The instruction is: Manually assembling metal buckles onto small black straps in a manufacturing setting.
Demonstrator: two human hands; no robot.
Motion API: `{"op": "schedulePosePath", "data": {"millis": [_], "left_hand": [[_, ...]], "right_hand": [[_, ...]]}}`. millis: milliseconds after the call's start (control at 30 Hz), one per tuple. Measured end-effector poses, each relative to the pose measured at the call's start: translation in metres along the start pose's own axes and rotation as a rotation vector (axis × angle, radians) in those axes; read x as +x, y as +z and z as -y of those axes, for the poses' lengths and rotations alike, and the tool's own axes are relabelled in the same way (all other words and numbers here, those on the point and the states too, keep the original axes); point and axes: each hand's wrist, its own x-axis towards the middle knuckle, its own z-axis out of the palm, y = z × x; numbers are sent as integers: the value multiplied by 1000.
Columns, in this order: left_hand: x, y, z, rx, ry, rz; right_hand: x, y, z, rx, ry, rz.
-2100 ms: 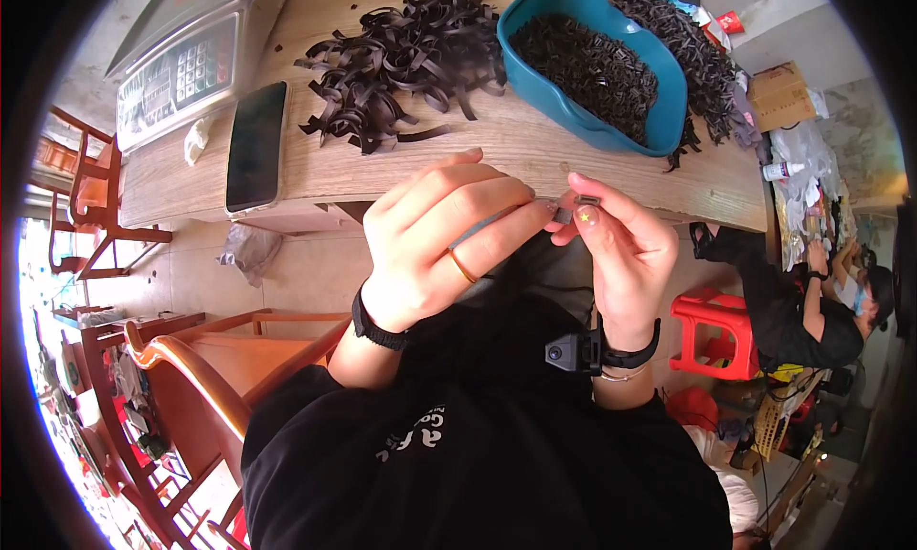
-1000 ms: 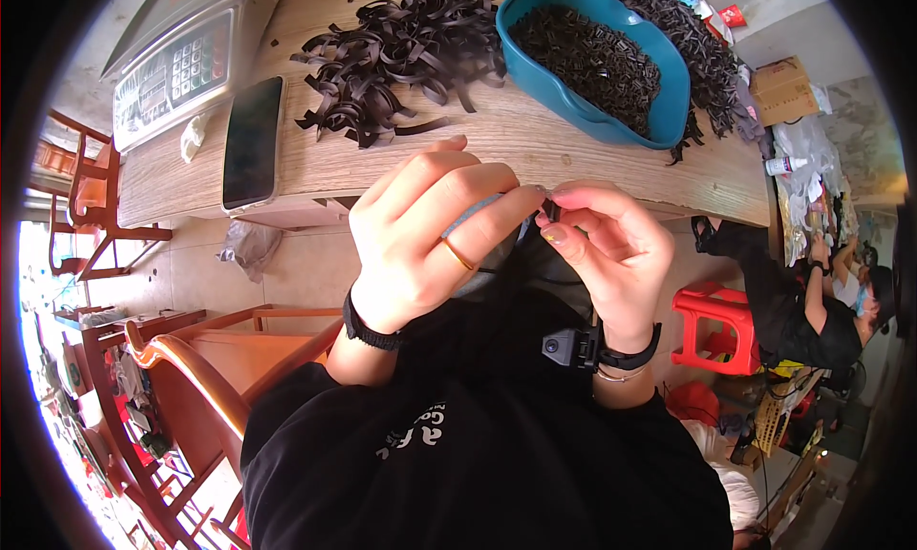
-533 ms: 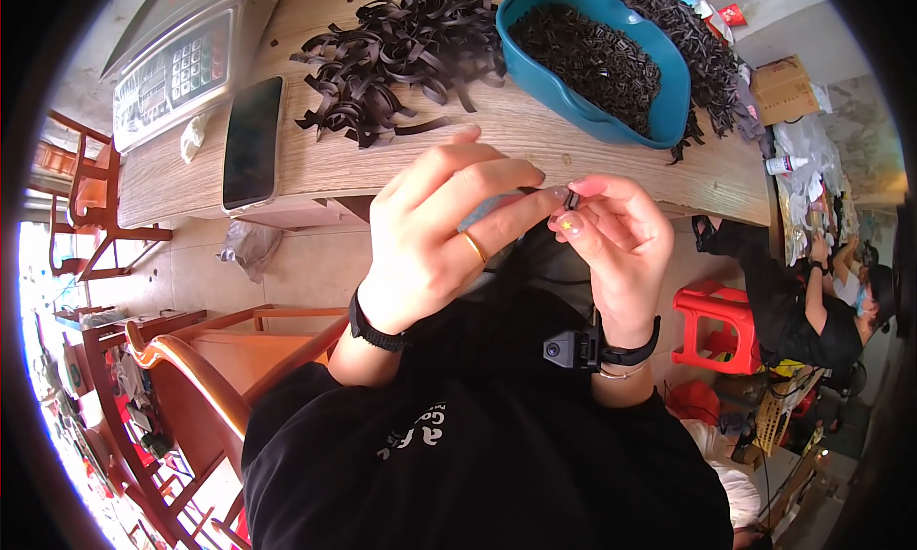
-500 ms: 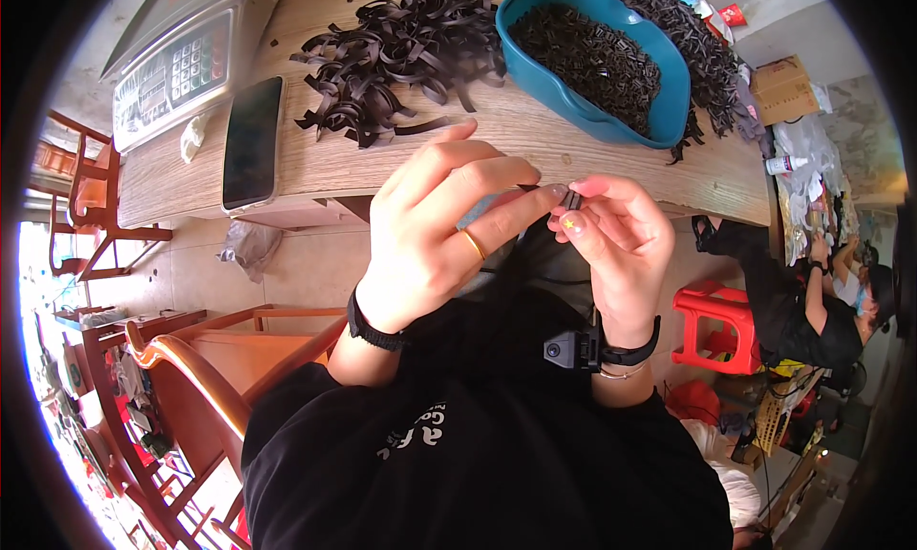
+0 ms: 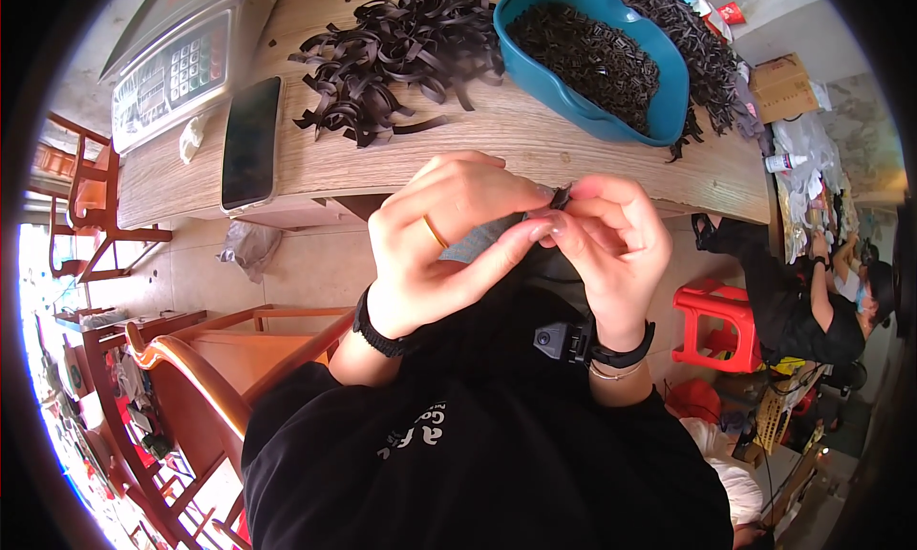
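Note:
In front of my chest, both hands meet at the fingertips just off the table's near edge. A small dark piece (image 5: 561, 197), apparently a strip end with a small black part, sits between them. My left hand (image 5: 435, 230) pinches at its left side, thumb and index finger closed. Thumb and fingers of my right hand (image 5: 616, 239) close on it from the right. Fingers hide most of the piece. Beyond lie a heap of dark flat strips (image 5: 382, 67) and a teal plastic bin (image 5: 559, 96) holding many small black pieces.
Right of the bin lies another heap of short dark strips (image 5: 702, 72). On the table's left stand a scale (image 5: 177, 82) and a phone (image 5: 253, 144), with crumpled white tissue (image 5: 192, 139) between. A red stool (image 5: 716, 325) and a person in black (image 5: 831, 311) are at right.
My left thumb has come up to meet the index finger at the piece, and the left fingers have folded in. The dark piece has turned between my fingertips.

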Motion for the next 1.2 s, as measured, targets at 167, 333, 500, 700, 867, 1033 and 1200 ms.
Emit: {"op": "schedulePosePath", "data": {"millis": [167, 333, 500, 700, 867, 1033, 1200], "left_hand": [[-5, 1, -5, -125, -259, -84], [-9, 9, -8, -112, -246, -214], [-14, 14, -6, -10, -131, -277], [-8, 3, -7, 69, 82, -90], [3, -12, -8, 224, 177, 65], [10, -16, -4, 101, 250, 159], [5, -15, -4, 10, 264, 4]], "right_hand": [[0, 3, -4, -297, -248, 29], [-1, 6, -4, -352, -287, -19], [0, 8, -1, -388, -314, -1], [-1, 6, -1, -400, -409, -15], [0, 0, -2, -352, -427, 28], [-1, 0, -3, -248, -412, 83], [-3, 2, 2, -168, -369, 169]]}}
